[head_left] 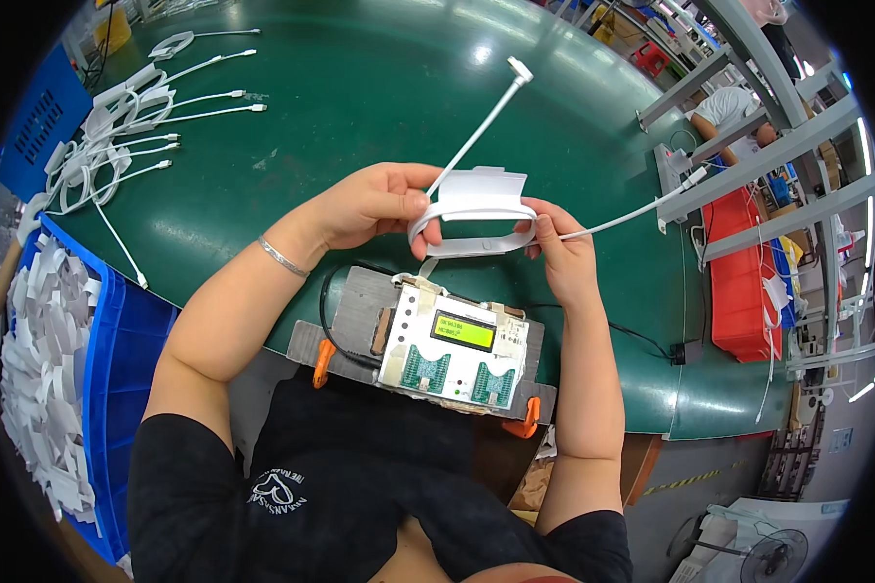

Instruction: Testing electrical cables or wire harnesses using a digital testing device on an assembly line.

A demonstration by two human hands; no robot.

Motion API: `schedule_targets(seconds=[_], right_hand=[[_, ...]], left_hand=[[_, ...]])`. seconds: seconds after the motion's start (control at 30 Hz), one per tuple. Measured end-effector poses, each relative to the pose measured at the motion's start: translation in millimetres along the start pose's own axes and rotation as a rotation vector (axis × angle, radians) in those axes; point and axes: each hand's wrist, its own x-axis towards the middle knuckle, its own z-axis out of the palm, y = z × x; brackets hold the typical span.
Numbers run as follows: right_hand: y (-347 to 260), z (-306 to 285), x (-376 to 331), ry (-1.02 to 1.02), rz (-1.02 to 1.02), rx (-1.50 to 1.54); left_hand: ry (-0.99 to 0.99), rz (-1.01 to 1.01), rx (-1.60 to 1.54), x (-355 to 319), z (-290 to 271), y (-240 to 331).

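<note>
Between my two hands is a coiled white cable [481, 248] with a white paper wrap [481, 185] standing up from its upper side. My left hand [391, 202] pinches the coil's left end, thumb on top. My right hand [562, 255] grips the right end between thumb and fingers. One cable end runs up to a white plug [520, 73]; the other stretches right to a second plug [695, 178]. Just below the coil, nearer my body, sits a white tester box [428, 335] with a lit yellow-green display [463, 332] and two green circuit boards.
Several wrapped white cables [117, 131] lie at the table's far left. A blue bin [117, 408] at the left holds many white paper pieces. Orange clamps [323, 363] flank the tester. A red bin [739, 272], a metal frame [787, 194] and another person [724, 112] are to the right.
</note>
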Motion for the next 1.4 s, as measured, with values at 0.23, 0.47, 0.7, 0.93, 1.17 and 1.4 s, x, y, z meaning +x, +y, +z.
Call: schedule_targets(seconds=[0.23,0.47,0.7,0.93,1.17,1.4], right_hand=[[-3,0,-1,-0.080,0.038,-0.037],[4,-4,8,0.358,-0.119,0.178],[-25,39,-9,0.178,-0.728,-0.639],[-27,62,-11,-0.127,-0.845,-0.863],[-24,64,-9,-0.139,-0.793,-0.616],[-23,49,-6,0.026,-0.820,-0.912]], left_hand=[[-0.202,-0.204,0.145,-2,5,-6],[0.079,-0.181,0.345,8,14,-19],[0.292,-0.058,0.438,13,36,-39],[0.377,-0.038,0.256,21,33,-44],[0.237,-0.068,0.147,23,15,-39],[-0.016,-0.327,0.361,3,-15,0]])
